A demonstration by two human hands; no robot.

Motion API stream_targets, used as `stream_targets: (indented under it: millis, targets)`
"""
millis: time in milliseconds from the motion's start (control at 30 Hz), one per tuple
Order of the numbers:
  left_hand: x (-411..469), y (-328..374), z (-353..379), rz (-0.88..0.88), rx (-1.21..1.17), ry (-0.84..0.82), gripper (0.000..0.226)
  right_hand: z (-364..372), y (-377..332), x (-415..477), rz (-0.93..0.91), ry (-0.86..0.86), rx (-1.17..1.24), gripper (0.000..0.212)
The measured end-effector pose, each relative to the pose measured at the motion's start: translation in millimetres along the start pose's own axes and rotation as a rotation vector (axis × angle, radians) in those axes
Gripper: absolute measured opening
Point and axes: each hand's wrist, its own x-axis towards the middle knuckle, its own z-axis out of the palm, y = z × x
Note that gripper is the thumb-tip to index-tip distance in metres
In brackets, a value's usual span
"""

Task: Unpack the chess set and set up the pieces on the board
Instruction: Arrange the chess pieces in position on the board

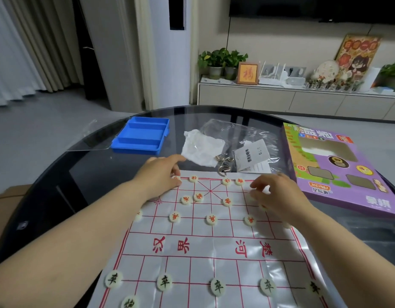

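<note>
Reaching the left hand (161, 174) palm down over the far left corner of the xiangqi board (210, 247), forearm crossing the board's left edge on a slant, fingers lying close together and the tips covering part of a red-marked corner piece (176, 178); pinching or merely touching cannot be told. Holding the right hand (278, 194) over the far right part of the board, wrist raised, fingers curling downward with the tips close above the far row; too blurred to tell whether pinching anything. Showing, between the two hands, red-marked pieces (226, 181) sitting along the far row and just nearer, with another line of them one step closer. Showing along the near side a row of dark-marked pieces (217, 286), well apart from both hands, the river band lying open between the two camps. Lying flat on the dark glass tabletop (65, 181), with metal rings (223, 164) and a clear bag holding a leaflet (253, 156) at the board's far edge. Resting just beyond the left fingertips, crumpled white wrapping (202, 147); farther off, an open blue plastic case (140, 136). Crowding the right hand's side, a purple game box (338, 165) lying near the board's right edge; leaving wider bare tabletop left of the board.
</note>
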Motion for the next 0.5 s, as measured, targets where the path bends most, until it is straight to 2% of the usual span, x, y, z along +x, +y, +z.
stream_targets:
  millis: [167, 500]
  targets:
    - [-5, -14, -7, -0.045, -0.015, 0.079, 0.062, -1, 5, 6, 0.012, 0.039, 0.074, 0.020]
    - [-9, -18, -5, -0.085, 0.010, 0.078, 0.066, -20, 12, 4, 0.057, 0.080, 0.104, 0.021]
